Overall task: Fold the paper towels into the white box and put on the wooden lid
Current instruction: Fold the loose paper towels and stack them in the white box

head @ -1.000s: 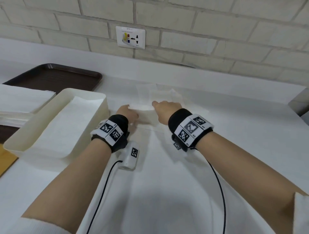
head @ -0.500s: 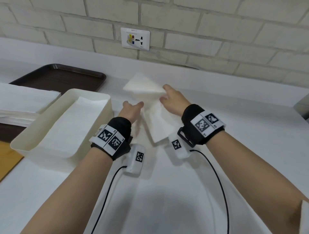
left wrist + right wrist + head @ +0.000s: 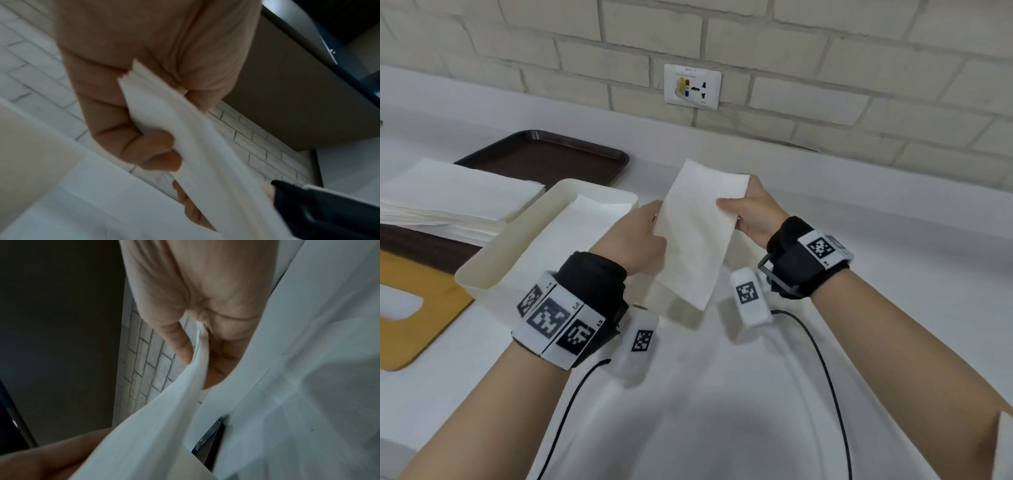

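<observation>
Folded paper towel point(image 3: 697, 233) held up at frame centre, above the counter.
I see my left hand point(image 3: 635, 240) and right hand point(image 3: 753, 214) pinching its side edges; fingertips hidden behind it. White box point(image 3: 493, 263) sits left; wooden lid point(image 3: 421, 308) is cut off at the frame's edge.

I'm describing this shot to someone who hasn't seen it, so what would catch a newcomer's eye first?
First, the folded white paper towel held up above the white counter, centre frame, with the left hand and the right hand each pinching a side. Next, the open white rectangular box to its left, already holding folded towels. At the far left lie a flat tan wooden lid and a dark brown tray.
</observation>
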Available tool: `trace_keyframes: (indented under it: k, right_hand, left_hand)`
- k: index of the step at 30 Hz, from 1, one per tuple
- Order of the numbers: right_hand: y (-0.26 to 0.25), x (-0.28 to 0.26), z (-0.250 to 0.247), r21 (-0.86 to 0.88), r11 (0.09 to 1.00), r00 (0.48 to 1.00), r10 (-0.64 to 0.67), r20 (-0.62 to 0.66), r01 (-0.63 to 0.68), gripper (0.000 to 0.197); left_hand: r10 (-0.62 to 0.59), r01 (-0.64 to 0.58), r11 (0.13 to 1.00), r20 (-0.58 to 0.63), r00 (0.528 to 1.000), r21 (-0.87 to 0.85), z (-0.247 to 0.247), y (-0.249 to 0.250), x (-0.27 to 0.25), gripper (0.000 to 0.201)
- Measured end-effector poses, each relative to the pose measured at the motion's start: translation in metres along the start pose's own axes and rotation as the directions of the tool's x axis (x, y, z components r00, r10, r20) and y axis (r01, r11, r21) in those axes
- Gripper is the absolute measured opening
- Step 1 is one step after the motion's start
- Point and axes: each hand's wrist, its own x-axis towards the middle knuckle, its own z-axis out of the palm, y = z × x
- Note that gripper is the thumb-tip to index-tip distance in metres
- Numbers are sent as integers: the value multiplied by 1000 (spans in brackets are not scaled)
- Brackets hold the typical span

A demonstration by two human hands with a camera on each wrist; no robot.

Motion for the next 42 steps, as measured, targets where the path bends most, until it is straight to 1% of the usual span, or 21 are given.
trace_keyframes:
  k: [2,4,6,9,11,13,15,17,19,21,23,27,29,31,33,34,35,36,38,40,42]
  right_hand:
    - [-6,3,5,-63,997,998,-28,49,32,53]
    - [-13,5,14,-180,979,988,-69,137,94,42]
    - [-22,6,28,-240,957,970,-115,215,166,32]
    - [-39,12,53,-273,911,938,-242,248,308,38]
    - [-50,18,72,-321,849,901,-345,264,419,38]
    - [-57,25,90,-403,757,856,-422,300,514,34]
    - [-60,35,106,-518,655,835,-427,347,551,35]
    - [-55,48,120,-623,562,839,-380,390,544,38]
    - [-46,58,131,-693,495,851,-274,448,524,41]
    - [-35,64,137,-737,419,842,-156,516,530,43]
    - [-26,67,139,-763,337,823,-71,563,551,45]
    - [-17,69,145,-788,159,795,35,606,594,45]
    - [-17,67,151,-775,55,771,83,632,629,43]
    - [-18,66,155,-733,-46,734,83,674,678,38]
    - [-18,64,157,-686,-138,694,26,719,715,34]
    - [-18,62,159,-666,-167,676,2,737,727,31]
    - [-19,59,160,-649,-175,659,2,752,741,29]
    - [-20,56,161,-640,-163,653,35,756,751,29]
    - [-22,51,163,-667,-117,677,152,720,736,36]
    - [-23,49,164,-709,-78,704,236,670,701,46]
    - [-24,49,164,-724,-55,711,256,655,688,47]
  left_hand:
    - [-28,28,1000,-7,1000,3,-15,-7,-11,53]
    - [-46,45,999,-38,998,-21,-31,-14,-22,61]
    - [-34,29,997,-76,997,-66,-47,-19,-32,50]
    - [-9,-5,996,-160,987,-86,-71,-28,-45,32]
    - [-30,1,992,-233,972,-123,-83,-34,-49,28]
    - [-66,22,988,-284,957,-155,-93,-42,-52,25]
    - [-111,71,988,-310,944,-138,-98,-51,-52,30]
    - [-156,152,988,-327,932,-39,-99,-60,-49,36]
    - [-186,236,965,-341,921,111,-98,-68,-45,40]
    - [-218,299,929,-330,918,218,-95,-75,-42,43]
    - [-262,342,897,-288,921,279,-92,-82,-39,45]
    - [-339,397,841,-215,916,367,-89,-83,-35,54]
    - [-355,406,788,-198,914,462,-86,-79,-33,53]
    - [-325,370,673,-193,926,640,-80,-76,-32,46]
    - [-232,299,557,-200,952,775,-74,-74,-32,46]
    - [-181,248,523,-179,967,816,-73,-72,-32,50]
    - [-155,197,509,-135,979,838,-71,-70,-31,53]
    - [-160,163,532,-91,983,831,-70,-68,-31,53]
    - [-243,175,599,-31,970,781,-66,-64,-31,47]
    - [-292,188,576,-15,956,796,-62,-64,-31,45]
    - [-296,165,538,2,955,826,-60,-62,-31,45]
